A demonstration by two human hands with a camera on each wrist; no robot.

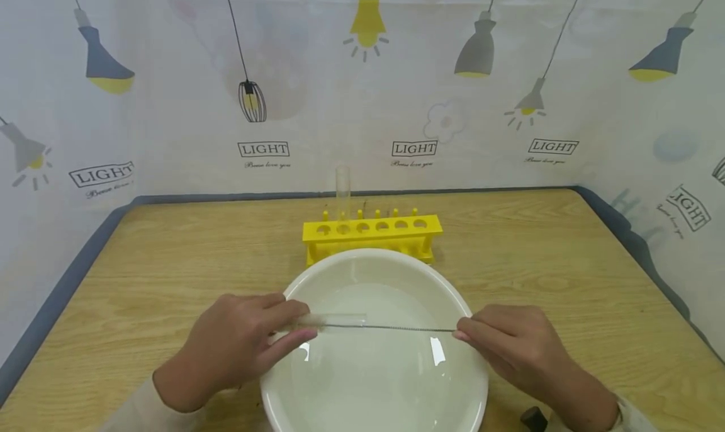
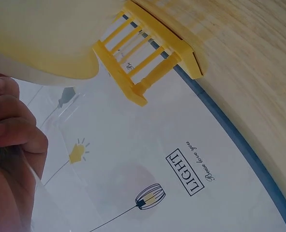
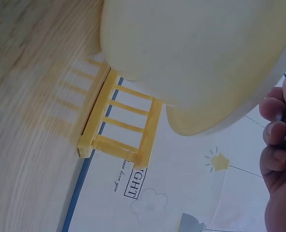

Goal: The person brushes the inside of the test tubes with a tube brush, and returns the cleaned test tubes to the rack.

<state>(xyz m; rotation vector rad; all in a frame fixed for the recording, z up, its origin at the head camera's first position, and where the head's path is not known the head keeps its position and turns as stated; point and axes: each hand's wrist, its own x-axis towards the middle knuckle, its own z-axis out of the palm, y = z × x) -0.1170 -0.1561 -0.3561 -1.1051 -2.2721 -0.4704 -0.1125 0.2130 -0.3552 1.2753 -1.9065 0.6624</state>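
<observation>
Over a white basin, my left hand holds a clear glass test tube lying almost level, its free end pointing right. A thin twisted-wire brush runs into the tube; pale bristles seem to show inside near my left fingers. My right hand pinches the wire's other end at the basin's right rim. In the left wrist view the curled left hand is partly cut off. Curled fingers of the right hand appear at the edge of the right wrist view.
Behind the basin stands a yellow test tube rack with one upright clear tube in it. A small dark object lies by my right wrist. A lamp-printed curtain borders the wooden table on three sides.
</observation>
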